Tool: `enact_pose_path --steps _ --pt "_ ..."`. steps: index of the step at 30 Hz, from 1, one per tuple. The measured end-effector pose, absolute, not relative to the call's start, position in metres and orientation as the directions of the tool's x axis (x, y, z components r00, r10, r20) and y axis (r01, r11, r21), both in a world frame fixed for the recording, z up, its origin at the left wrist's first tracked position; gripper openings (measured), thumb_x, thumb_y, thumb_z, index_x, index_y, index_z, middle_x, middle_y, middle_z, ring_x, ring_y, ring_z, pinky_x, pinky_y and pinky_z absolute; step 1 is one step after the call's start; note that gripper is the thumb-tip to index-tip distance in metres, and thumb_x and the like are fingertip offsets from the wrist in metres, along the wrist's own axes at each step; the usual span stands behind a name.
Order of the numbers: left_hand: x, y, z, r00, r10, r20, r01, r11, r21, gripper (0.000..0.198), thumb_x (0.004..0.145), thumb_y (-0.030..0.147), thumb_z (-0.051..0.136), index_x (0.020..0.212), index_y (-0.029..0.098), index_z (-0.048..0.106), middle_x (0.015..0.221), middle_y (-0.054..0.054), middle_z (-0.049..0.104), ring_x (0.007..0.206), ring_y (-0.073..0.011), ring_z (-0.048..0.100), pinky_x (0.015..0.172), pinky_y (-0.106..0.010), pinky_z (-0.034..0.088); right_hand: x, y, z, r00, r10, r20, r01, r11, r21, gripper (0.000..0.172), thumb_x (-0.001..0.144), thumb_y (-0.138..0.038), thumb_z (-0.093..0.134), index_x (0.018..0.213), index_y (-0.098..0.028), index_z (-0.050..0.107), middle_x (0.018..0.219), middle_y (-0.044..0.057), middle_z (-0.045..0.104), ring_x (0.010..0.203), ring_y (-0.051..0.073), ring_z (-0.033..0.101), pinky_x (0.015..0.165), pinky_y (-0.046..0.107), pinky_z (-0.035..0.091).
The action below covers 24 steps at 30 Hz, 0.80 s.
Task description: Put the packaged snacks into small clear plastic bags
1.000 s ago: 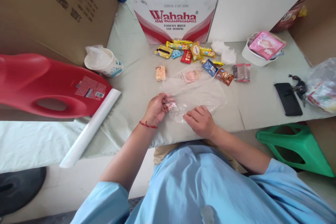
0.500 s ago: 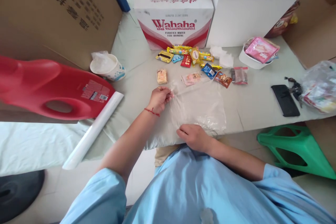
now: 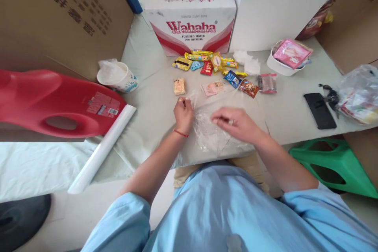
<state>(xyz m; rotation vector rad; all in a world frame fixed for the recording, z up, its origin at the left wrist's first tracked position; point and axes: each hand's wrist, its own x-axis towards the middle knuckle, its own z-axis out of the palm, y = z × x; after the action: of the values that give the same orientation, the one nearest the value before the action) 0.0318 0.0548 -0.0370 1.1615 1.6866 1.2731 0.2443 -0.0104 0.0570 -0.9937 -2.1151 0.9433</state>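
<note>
A clear plastic bag (image 3: 211, 136) lies crumpled at the front of the cloth-covered table. At its left edge my left hand (image 3: 183, 115), with a red string round the wrist, is closed on the plastic in a pinch. Over the bag's right part hovers my right hand (image 3: 234, 123), slightly blurred, its fingers curled in; whatever they hold is hidden. Just beyond my left hand sits a small wrapped cake-like snack (image 3: 179, 86). A pink-and-white packet (image 3: 213, 88) lies behind the bag, beside a blue packet (image 3: 232, 79) and a brown packet (image 3: 249, 88).
Several yellow snack packets (image 3: 197, 57) lie before a Wahaba-style water carton (image 3: 190, 27). To the left are a paper cup (image 3: 125, 80), a red jug (image 3: 67, 102) and a white roll (image 3: 103, 149). A white tub (image 3: 283, 67), a phone (image 3: 319, 111) and a green stool (image 3: 339, 165) are right.
My right hand has moved from the bag's near edge up over its right part. The bag, spread flatter before, is more crumpled. My left hand still grips its left edge.
</note>
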Motion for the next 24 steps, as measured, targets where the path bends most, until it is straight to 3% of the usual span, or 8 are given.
enact_pose_path --steps 2,5,10,13,17,20,24 --pt "0.032 0.047 -0.042 -0.314 0.948 0.054 0.348 0.062 0.936 0.027 0.104 0.038 0.051 0.081 0.024 0.051 0.063 0.004 0.053 0.061 -0.015 0.052 0.064 -0.027 0.039 0.248 0.031 0.064 -0.434 0.836 0.336 0.501 0.533 -0.682 0.021 0.104 -0.029 0.057 0.114 -0.019 0.073 0.112 0.009 0.071 0.105 0.023 0.063 0.098 0.04 0.049" --pt "0.033 0.038 -0.045 -0.275 0.956 0.102 0.431 0.028 0.902 0.027 0.106 0.04 0.048 0.084 0.024 0.051 0.064 0.005 0.053 0.062 -0.0149 0.052 0.065 -0.027 0.038 0.235 0.087 0.047 -0.502 0.776 0.381 0.564 0.628 -0.536 0.03 0.094 -0.034 0.074 0.121 -0.021 0.073 0.129 0.013 0.065 0.122 0.03 0.054 0.109 0.05 0.04" --pt "0.031 0.03 -0.046 -0.211 0.966 0.149 0.463 -0.035 0.886 0.022 0.106 0.038 0.046 0.09 0.025 0.053 0.067 0.005 0.055 0.061 -0.0152 0.053 0.066 -0.028 0.038 0.208 0.131 0.017 -0.678 0.659 0.326 0.415 0.709 -0.57 0.011 0.097 -0.031 0.071 0.097 -0.022 0.077 0.12 0.009 0.069 0.123 0.027 0.053 0.114 0.049 0.035" --pt "0.029 0.027 -0.046 -0.184 0.972 0.148 0.451 -0.05 0.891 0.022 0.105 0.039 0.047 0.09 0.025 0.054 0.067 0.004 0.056 0.061 -0.0151 0.052 0.065 -0.028 0.038 0.209 0.139 0.02 -0.65 0.67 0.357 0.307 0.662 -0.683 0.02 0.101 -0.038 0.066 0.096 -0.02 0.074 0.11 0.007 0.07 0.111 0.022 0.059 0.108 0.044 0.04" --pt "0.027 0.023 -0.046 -0.136 0.982 0.129 0.425 -0.06 0.903 0.027 0.105 0.043 0.048 0.087 0.024 0.055 0.065 0.005 0.053 0.059 -0.0143 0.049 0.063 -0.028 0.036 0.21 0.146 0.025 -0.624 0.737 0.26 0.271 0.516 -0.812 0.029 0.103 -0.046 0.058 0.097 -0.019 0.067 0.082 -0.001 0.062 0.079 0.015 0.056 0.079 0.03 0.045" --pt "0.024 0.02 -0.044 -0.159 0.981 0.113 0.431 -0.034 0.902 0.028 0.106 0.043 0.047 0.087 0.024 0.055 0.065 0.005 0.054 0.06 -0.0144 0.05 0.064 -0.028 0.038 0.199 0.156 0.02 -0.629 0.749 0.207 0.379 0.528 -0.76 0.029 0.104 -0.042 0.055 0.096 -0.018 0.067 0.074 -0.003 0.057 0.072 0.014 0.051 0.071 0.028 0.04" --pt "0.023 0.019 -0.045 -0.297 0.944 0.144 0.47 0.013 0.883 0.018 0.104 0.038 0.051 0.099 0.023 0.057 0.081 0.0 0.061 0.07 -0.0158 0.057 0.071 -0.03 0.044 0.183 0.165 0.019 -0.598 0.763 0.246 0.521 0.604 -0.603 0.025 0.104 -0.036 0.054 0.105 -0.017 0.07 0.092 0.005 0.066 0.085 0.019 0.057 0.08 0.032 0.043"
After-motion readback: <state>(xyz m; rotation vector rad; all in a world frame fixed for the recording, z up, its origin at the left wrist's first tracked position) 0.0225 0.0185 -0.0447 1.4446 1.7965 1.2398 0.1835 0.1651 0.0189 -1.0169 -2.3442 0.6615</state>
